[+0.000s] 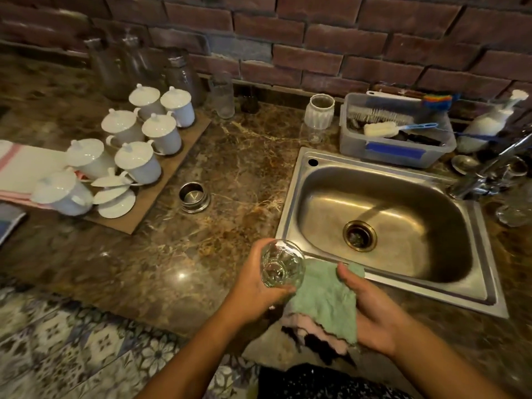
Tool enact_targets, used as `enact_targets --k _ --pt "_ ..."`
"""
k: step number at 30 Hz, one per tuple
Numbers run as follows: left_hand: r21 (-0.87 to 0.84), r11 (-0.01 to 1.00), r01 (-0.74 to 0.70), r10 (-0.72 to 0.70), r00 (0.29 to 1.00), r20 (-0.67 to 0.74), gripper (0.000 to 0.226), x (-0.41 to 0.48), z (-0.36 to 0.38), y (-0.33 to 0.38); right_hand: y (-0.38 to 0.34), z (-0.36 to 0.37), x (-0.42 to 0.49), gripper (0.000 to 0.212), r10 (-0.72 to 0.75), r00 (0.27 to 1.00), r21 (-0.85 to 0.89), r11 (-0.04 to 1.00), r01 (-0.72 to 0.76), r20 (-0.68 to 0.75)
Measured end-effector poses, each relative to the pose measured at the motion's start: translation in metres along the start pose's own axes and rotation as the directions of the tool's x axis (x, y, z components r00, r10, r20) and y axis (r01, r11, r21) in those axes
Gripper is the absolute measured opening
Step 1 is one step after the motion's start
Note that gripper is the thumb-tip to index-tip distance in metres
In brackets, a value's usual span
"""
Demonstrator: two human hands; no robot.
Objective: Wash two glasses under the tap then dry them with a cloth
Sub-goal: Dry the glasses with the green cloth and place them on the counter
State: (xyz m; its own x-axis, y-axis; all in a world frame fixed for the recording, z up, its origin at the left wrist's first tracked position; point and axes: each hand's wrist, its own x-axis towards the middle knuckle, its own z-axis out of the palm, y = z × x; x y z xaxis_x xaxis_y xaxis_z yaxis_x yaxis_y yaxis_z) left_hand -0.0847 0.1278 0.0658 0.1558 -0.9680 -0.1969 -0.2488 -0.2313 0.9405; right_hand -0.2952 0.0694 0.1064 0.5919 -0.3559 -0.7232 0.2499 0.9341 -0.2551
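Head view of the drying step. The brown marble countertop [230,174] filled the frame, with a stainless-steel sink [331,203] set into its right half and a chrome tap [489,165] at the sink's far right corner; no water could be seen running.

In front of the sink's near rim, a green cloth [322,295] lay spread over the palm of the right hand [371,312], whose thumb pressed down on the cloth's upper edge to pinch it in place. A pink layer hung below the green one.

The left hand [253,286] had its fingers curled round a clear faceted glass [282,266], held above the counter edge just left of the cloth, tilted with its mouth towards the camera. The cloth's left edge appeared to touch the glass's lower side.

Judged from this layout, washing of this glass was over and wiping was about to start. The next move called for bringing the cloth round the wall or into the mouth and turning the glass against it. Which glass was the second could not be told.
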Motion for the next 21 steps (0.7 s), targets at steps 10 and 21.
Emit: enact_targets --k 10,21 --pt "-0.11 0.979 0.169 -0.196 0.925 -0.325 0.085 0.009 -0.024 -0.049 -0.004 -0.006 0.005 0.097 0.023 0.999 0.072 0.997 -0.026 0.035" --pt "-0.12 0.966 0.228 -0.257 0.873 -0.415 0.088 0.009 -0.013 -0.058 -0.011 -0.015 -0.007 0.095 -0.032 0.995 0.132 0.991 0.019 0.097"
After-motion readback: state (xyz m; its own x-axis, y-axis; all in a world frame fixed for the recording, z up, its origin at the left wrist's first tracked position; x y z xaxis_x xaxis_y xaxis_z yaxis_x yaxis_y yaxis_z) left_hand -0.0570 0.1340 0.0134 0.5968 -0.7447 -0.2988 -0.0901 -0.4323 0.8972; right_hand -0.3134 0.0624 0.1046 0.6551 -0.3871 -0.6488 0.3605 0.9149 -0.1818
